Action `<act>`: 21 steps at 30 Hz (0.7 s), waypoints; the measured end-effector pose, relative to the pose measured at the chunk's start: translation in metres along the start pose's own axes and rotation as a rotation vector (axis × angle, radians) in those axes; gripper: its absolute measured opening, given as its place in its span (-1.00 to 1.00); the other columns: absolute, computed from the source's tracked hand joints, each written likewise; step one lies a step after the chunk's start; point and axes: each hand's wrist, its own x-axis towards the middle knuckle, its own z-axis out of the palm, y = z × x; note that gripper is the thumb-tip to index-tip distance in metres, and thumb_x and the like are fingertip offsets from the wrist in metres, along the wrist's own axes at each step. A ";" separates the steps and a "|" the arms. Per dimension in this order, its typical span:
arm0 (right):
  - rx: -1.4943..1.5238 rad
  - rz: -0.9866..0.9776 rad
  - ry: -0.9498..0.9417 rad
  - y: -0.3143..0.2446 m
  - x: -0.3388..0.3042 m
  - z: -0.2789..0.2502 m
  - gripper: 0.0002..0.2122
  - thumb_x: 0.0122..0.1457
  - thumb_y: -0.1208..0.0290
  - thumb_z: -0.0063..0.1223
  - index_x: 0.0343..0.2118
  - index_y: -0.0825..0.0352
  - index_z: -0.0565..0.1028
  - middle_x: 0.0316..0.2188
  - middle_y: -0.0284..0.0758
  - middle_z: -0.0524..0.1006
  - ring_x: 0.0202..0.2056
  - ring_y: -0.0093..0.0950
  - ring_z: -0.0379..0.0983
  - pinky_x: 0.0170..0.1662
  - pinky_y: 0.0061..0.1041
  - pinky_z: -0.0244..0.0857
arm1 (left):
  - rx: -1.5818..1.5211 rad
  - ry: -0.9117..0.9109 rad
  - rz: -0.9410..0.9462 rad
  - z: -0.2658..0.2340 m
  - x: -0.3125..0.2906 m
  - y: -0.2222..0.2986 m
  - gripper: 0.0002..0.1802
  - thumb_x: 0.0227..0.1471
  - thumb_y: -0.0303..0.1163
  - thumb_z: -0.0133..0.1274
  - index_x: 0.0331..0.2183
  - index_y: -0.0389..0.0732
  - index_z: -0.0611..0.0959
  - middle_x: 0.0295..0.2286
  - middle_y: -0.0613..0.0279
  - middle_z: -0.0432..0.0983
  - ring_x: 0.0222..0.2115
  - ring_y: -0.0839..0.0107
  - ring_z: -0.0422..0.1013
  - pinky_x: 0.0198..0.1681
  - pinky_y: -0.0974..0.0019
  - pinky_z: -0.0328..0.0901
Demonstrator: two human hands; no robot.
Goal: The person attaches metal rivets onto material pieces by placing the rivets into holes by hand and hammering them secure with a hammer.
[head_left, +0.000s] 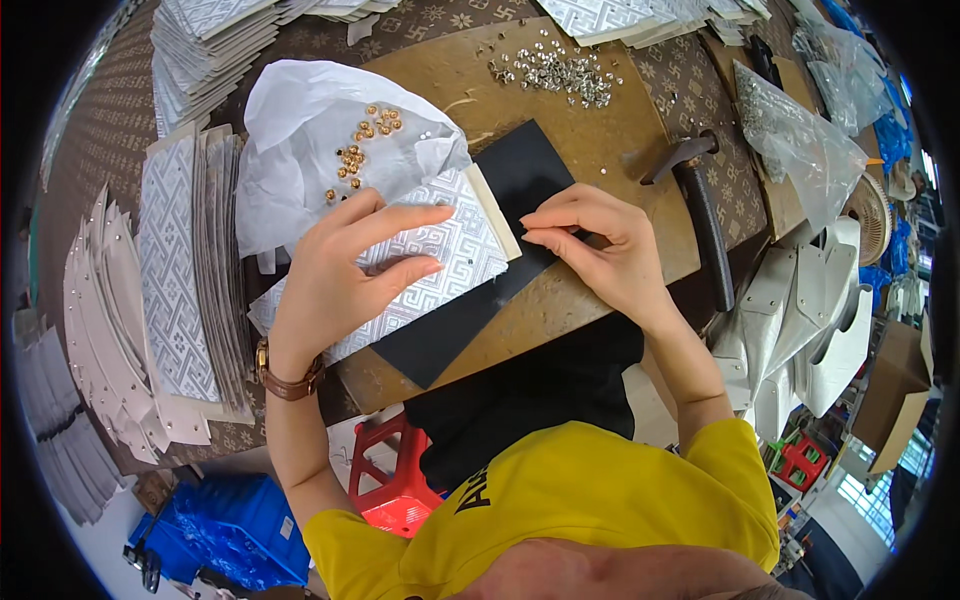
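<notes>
Closest to the person, the left hand [335, 275] lies flat with fingers spread on a patterned panel [440, 255], pinning it over a black mat [500, 250] on the worktop [600, 150]. The right hand [600, 245] is pinched narrow at the panel's right edge; whether it grips a stud I cannot tell. This looks like setting a stud, so the next move calls for steady placement. Beyond lie gold studs [362, 145] on white paper [300, 130], then silver studs [555, 72].

Left hand [345, 265] flat, fingers extended; right hand [600, 245] pinching.
</notes>
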 end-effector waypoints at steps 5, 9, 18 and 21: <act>0.058 0.023 0.030 0.002 -0.001 0.004 -0.88 0.20 0.69 0.27 -0.21 0.45 0.67 -0.23 -0.30 0.63 -0.26 -0.58 0.55 -0.18 -0.62 0.42 | -0.032 0.026 -0.011 0.004 0.001 0.000 -0.48 -0.12 -0.35 0.46 -0.03 0.02 0.78 -0.48 0.23 0.35 -0.50 0.24 0.29 -0.41 0.25 0.27; 0.068 0.072 0.012 0.002 0.000 0.004 -0.89 0.21 0.68 0.27 -0.21 0.44 0.67 -0.22 -0.30 0.64 -0.26 -0.59 0.55 -0.19 -0.62 0.41 | -0.025 0.027 -0.020 0.004 0.002 0.001 -0.48 -0.12 -0.34 0.46 -0.02 0.03 0.78 -0.49 0.23 0.35 -0.50 0.24 0.29 -0.41 0.25 0.27; 0.014 0.035 0.005 -0.002 0.000 0.007 -0.91 0.21 0.66 0.27 -0.23 0.41 0.67 -0.24 -0.32 0.63 -0.27 -0.59 0.54 -0.21 -0.60 0.40 | 0.023 0.037 -0.034 0.006 0.000 0.001 -0.49 -0.11 -0.26 0.45 -0.03 0.06 0.78 -0.49 0.24 0.34 -0.50 0.23 0.30 -0.41 0.22 0.27; -0.003 0.022 -0.014 -0.003 0.001 0.009 -0.90 0.18 0.66 0.28 -0.24 0.40 0.66 -0.25 -0.31 0.61 -0.27 -0.55 0.54 -0.22 -0.58 0.40 | 0.032 0.016 -0.068 0.004 -0.001 0.004 -0.48 -0.10 -0.29 0.45 -0.02 0.02 0.78 -0.48 0.23 0.35 -0.47 0.25 0.31 -0.37 0.25 0.27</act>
